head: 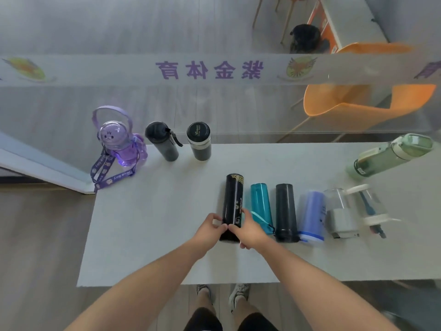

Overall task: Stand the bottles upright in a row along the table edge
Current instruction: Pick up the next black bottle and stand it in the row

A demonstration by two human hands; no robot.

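Observation:
A black bottle with gold print [233, 199] lies on the white table [155, 235], its near end held by both hands. My left hand [210, 229] grips it from the left, my right hand [250, 231] from the right. Beside it lie a teal bottle [260, 204], a dark grey bottle [285, 209], a lilac bottle [312, 211] and a clear bottle [355, 209]. Along the far edge stand a purple bottle with a strap [119, 142], a black sports bottle [162, 142] and a black-capped bottle [199, 142]. A green bottle [391, 154] lies at the far right.
A glass partition with a frosted band of purple characters [210, 69] rises right behind the table's far edge. An orange chair [358, 96] sits beyond the glass. The purple strap hangs over the table's left corner. My feet [222, 295] stand at the near edge.

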